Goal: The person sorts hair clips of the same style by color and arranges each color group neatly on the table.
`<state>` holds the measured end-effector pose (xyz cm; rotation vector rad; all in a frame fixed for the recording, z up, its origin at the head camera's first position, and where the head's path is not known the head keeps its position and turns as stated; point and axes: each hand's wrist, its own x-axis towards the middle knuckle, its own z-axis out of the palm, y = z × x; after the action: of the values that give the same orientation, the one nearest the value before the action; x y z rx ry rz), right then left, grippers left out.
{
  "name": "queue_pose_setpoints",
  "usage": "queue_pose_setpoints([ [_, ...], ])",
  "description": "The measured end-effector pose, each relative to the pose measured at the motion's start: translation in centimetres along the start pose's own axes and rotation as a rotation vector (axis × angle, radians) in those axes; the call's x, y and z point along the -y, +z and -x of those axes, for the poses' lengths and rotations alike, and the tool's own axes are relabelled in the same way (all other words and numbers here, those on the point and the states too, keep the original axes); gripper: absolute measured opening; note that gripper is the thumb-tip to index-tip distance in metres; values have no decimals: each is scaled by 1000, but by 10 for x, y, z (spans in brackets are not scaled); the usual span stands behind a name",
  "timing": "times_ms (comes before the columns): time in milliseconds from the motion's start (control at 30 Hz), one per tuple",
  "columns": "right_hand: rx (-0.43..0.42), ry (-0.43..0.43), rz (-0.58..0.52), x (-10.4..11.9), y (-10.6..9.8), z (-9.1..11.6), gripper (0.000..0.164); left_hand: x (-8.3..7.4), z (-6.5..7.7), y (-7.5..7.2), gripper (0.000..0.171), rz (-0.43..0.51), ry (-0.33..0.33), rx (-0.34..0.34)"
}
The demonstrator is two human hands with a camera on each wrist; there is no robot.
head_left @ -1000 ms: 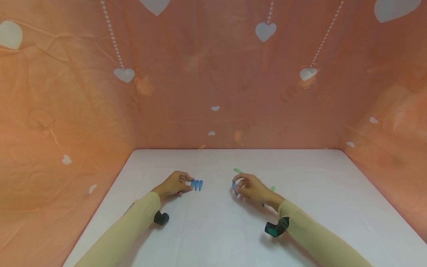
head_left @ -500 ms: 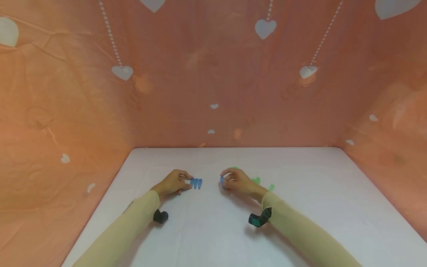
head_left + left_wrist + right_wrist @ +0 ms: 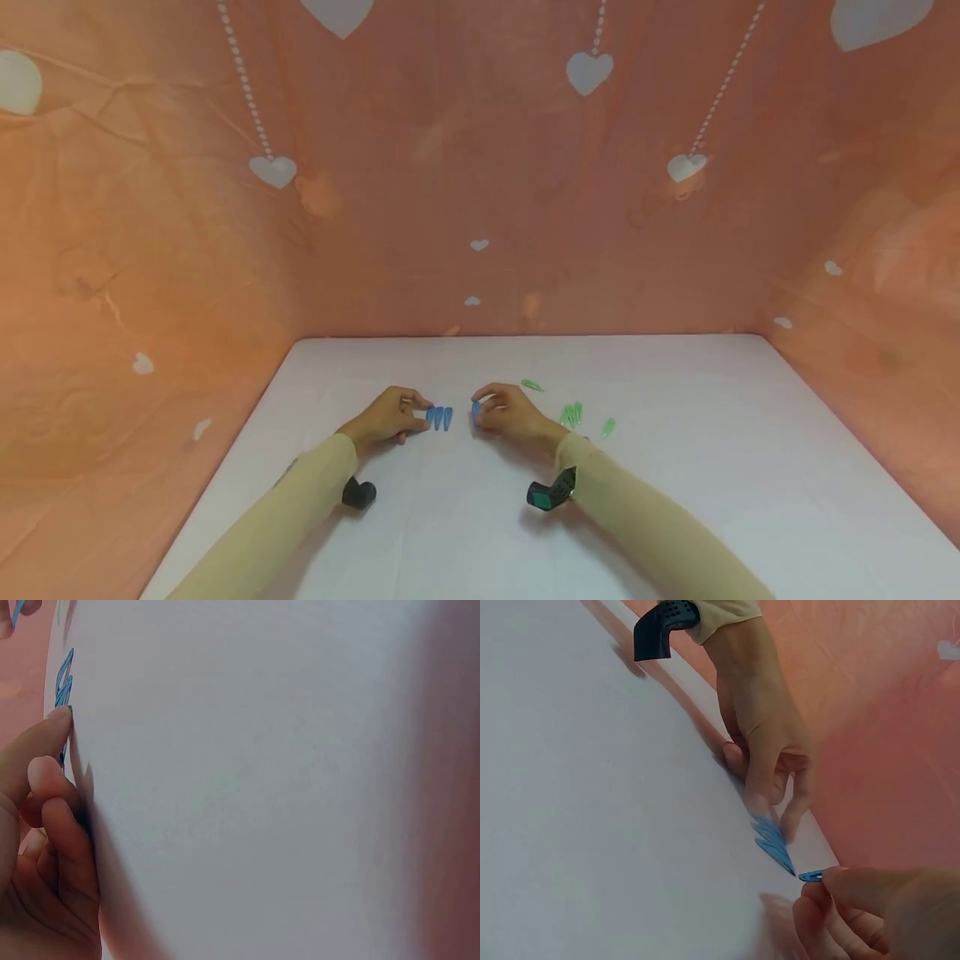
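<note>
Three blue snap hair clips point(image 3: 439, 418) lie side by side on the white table. My left hand point(image 3: 386, 414) pinches the leftmost of them by its two ends, between thumb and index finger. Between the thumb and fingers of my right hand point(image 3: 513, 414) is another blue hair clip point(image 3: 476, 412), held upright a short way to the right of the row. The right wrist view shows this held clip point(image 3: 811, 876) close to the tip of the row's nearest clip point(image 3: 774, 855). In the left wrist view, the thumb point(image 3: 56, 724) partly hides the row.
Several green hair clips lie right of my right hand: a cluster point(image 3: 572, 414), a lone one point(image 3: 608, 428) and one farther back point(image 3: 532, 385). The white table point(image 3: 450, 517) is enclosed by an orange cloth point(image 3: 390, 250) with pale hearts.
My right hand has moved left with its blue clip, toward the row. Green clips it had covered now show. My left hand has stayed at the row.
</note>
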<state>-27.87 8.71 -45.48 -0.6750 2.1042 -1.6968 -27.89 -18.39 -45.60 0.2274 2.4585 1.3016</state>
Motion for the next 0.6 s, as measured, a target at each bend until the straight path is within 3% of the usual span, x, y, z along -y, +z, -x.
queue_pose_setpoints([
  [467,-72,84,23,0,18,-11,38,3,-1,1,40,4,2,2],
  [600,-77,65,26,1,18,-14,38,0,-1,0,40,2,10,-2],
])
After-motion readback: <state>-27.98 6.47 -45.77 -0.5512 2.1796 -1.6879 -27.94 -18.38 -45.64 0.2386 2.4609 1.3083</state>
